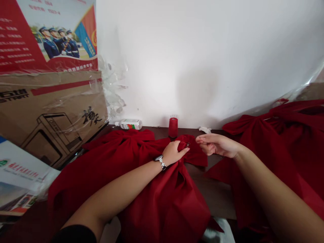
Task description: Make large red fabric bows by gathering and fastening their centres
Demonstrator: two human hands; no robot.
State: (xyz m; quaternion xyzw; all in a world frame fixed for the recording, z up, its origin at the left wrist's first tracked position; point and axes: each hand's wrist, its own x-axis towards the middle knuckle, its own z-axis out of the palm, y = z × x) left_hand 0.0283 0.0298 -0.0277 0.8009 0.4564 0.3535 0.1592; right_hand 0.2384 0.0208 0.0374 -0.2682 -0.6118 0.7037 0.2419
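Note:
My left hand (174,151), with a watch and a bracelet at the wrist, grips the gathered middle of a red fabric bow (167,199). Long tails of the bow hang down toward me over the table edge. Close to my left fingertips a small shiny metal piece (188,144) shows on the cloth; its kind is too small to tell. To the right, apart from the bow, my right hand (215,144) is raised with thumb and fingers pinched together. Whatever those fingers hold is too fine to see. Behind the bow stands a cone of red thread (173,127) with several needles stuck in its top.
Another red bow (126,141) lies at the left, and more red bows (273,135) are piled at the right. A clear bottle (131,124) lies by the white wall (157,60). Cardboard boxes (50,111) rise on the left. A crumpled white scrap (205,130) rests near the wall.

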